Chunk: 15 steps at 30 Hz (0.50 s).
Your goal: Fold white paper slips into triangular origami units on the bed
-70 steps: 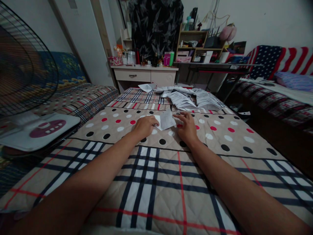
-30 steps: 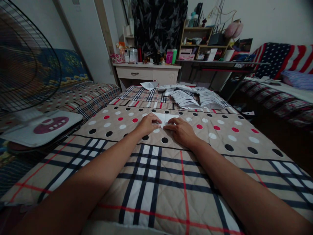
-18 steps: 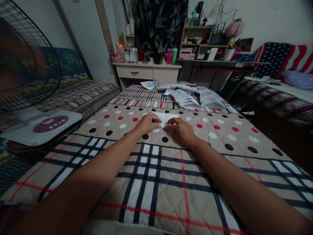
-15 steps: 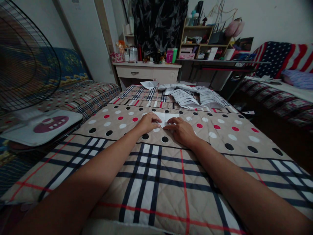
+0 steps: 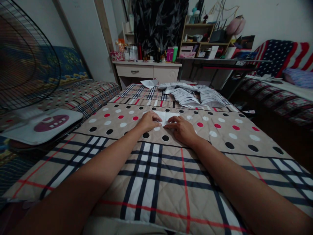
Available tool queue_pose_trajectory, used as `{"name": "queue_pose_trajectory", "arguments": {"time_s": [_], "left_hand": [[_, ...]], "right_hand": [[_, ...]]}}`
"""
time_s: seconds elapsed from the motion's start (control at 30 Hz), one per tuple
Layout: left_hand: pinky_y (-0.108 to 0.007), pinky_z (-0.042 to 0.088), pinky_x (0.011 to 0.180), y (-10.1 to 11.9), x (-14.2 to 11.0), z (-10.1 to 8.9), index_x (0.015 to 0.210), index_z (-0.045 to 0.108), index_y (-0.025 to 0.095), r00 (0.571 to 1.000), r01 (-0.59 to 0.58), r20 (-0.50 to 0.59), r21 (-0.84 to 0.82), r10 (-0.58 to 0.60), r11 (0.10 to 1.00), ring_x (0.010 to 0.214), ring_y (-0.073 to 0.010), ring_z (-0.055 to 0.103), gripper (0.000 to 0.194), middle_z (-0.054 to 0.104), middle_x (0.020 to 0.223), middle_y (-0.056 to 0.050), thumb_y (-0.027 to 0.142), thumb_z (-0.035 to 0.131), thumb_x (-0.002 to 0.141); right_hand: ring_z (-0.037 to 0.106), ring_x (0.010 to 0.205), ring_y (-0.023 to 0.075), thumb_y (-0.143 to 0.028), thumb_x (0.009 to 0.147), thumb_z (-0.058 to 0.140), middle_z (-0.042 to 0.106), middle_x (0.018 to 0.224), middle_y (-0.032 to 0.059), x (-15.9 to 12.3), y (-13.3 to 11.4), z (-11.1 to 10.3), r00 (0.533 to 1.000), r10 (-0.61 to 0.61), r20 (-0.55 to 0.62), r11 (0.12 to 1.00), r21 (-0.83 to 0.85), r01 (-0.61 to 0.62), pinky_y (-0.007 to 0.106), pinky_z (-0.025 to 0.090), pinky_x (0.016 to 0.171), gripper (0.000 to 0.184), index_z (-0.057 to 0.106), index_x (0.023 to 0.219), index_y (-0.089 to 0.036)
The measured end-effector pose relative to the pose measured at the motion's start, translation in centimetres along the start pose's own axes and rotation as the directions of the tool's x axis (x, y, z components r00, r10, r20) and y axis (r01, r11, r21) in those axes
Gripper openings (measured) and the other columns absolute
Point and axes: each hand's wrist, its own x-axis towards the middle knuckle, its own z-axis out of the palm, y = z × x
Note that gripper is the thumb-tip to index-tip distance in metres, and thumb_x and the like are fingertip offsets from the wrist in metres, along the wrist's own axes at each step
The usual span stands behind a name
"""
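A small sheet of white paper (image 5: pixel 164 117) lies on the dotted band of the bedspread (image 5: pixel 171 169), with faint print or creases on it. My left hand (image 5: pixel 149 121) is closed on the sheet's near left edge, thumb and fingers curled together. From the other side my right hand (image 5: pixel 181 128) pinches the near right edge, its fingers bent. Both hands rest low on the bedspread, a short gap apart, and cover parts of the paper. Beyond them lie fanned stacks of folded white papers (image 5: pixel 187 97).
One loose white paper (image 5: pixel 149 84) lies left of the stacks. At left stands a fan (image 5: pixel 29 58) with a white base (image 5: pixel 49 125). A white dresser (image 5: pixel 146 72) is beyond the bed's far end, and another bed (image 5: pixel 276 94) is on the right.
The hands and the paper keep nearly the same pose. The whole view has shifted very slightly.
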Motion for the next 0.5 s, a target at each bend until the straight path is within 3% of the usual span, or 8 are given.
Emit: {"name": "queue_pose_trajectory", "arguments": {"time_s": [0.5], "left_hand": [[-0.029, 0.052, 0.080, -0.53, 0.30, 0.08, 0.083, 0.076, 0.016, 1.000, 0.009, 0.026, -0.002, -0.009, 1.000, 0.083, -0.0170, 0.062, 0.022, 0.064, 0.094, -0.005, 0.019, 0.081, 0.062]], "right_hand": [[0.055, 0.103, 0.0228, 0.001, 0.074, 0.051, 0.063, 0.114, 0.0050, -0.05, 0.31, 0.26, 0.999, -0.032, -0.033, 0.999, 0.025, 0.033, 0.033, 0.044, 0.087, 0.051, 0.075, 0.108, -0.029]]}}
